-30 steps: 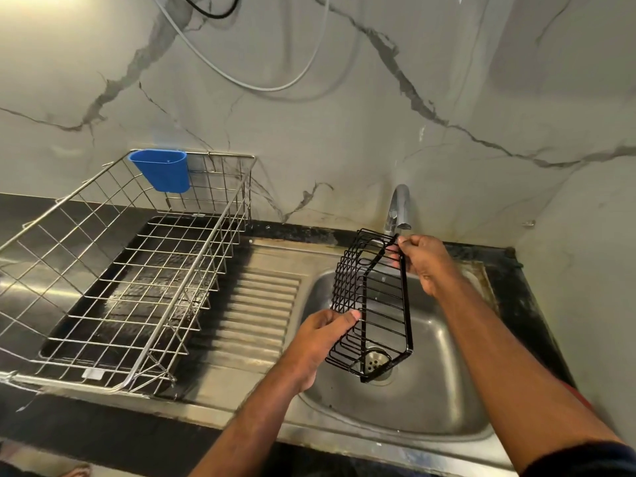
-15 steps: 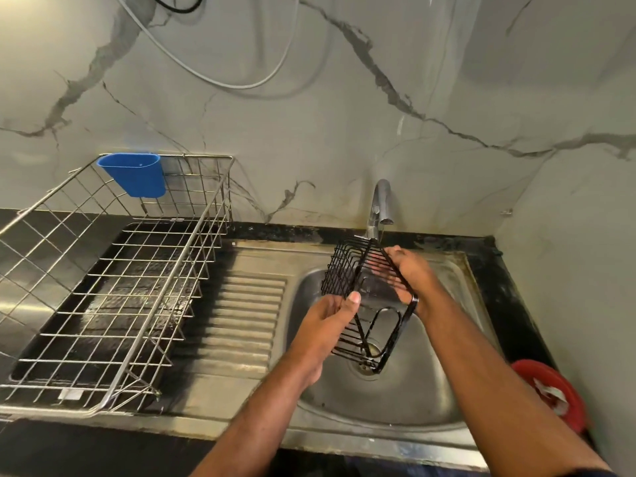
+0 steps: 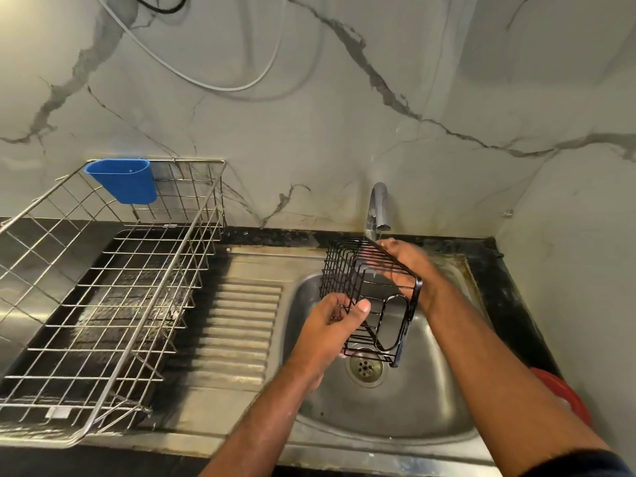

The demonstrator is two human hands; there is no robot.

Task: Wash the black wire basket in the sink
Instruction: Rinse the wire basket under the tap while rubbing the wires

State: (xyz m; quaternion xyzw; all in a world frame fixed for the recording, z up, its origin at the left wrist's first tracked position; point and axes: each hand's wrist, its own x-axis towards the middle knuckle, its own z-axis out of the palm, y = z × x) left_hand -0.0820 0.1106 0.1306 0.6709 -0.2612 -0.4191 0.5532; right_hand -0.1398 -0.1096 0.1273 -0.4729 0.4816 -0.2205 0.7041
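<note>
The left hand (image 3: 332,325) pinches the basket (image 3: 370,297) at its near lower edge, thumb on the inner side of the wires and fingers (image 3: 335,309) curled behind them. The right hand (image 3: 409,266) lies against the far long side, its fingers reaching in among the wires; whether they grip or only rub there I cannot tell. The basket hangs tilted, open side toward the person, above the sink (image 3: 378,425) and over the drain (image 3: 366,368), touching neither. Its top corner sits just beneath the tap (image 3: 378,210), likely so water would fall through the mesh and run off into the bowl. No stream is plainly visible. A rack (image 3: 113,304) stands on the drainboard, well apart.
</note>
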